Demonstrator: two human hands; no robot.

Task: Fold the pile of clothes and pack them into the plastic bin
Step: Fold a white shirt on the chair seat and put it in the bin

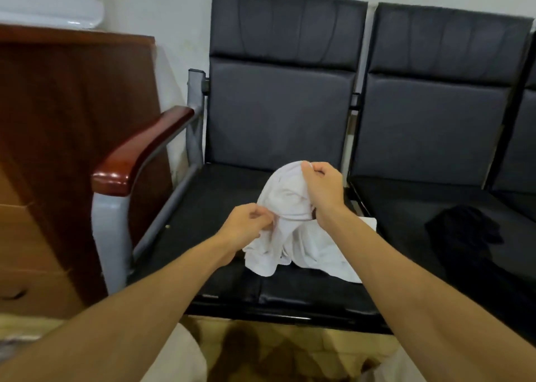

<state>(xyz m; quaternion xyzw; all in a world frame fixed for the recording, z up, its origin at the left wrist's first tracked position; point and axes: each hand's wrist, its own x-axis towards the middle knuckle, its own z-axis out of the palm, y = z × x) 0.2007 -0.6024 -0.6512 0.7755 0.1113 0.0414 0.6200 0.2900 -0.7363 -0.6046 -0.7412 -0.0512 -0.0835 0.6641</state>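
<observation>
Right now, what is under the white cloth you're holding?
The black chair seat lies under the white cloth; its lower edge rests there. The left hand and right hand grip its upper part. Anything beneath the bunched folds is covered, so I cannot tell.

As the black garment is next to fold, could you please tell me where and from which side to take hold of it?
The black garment lies crumpled on the right-hand seat, with no collar or hem discernible. Pinch its raised bunch from above, probably using the right hand, which is nearer, once it releases the white garment.
</observation>
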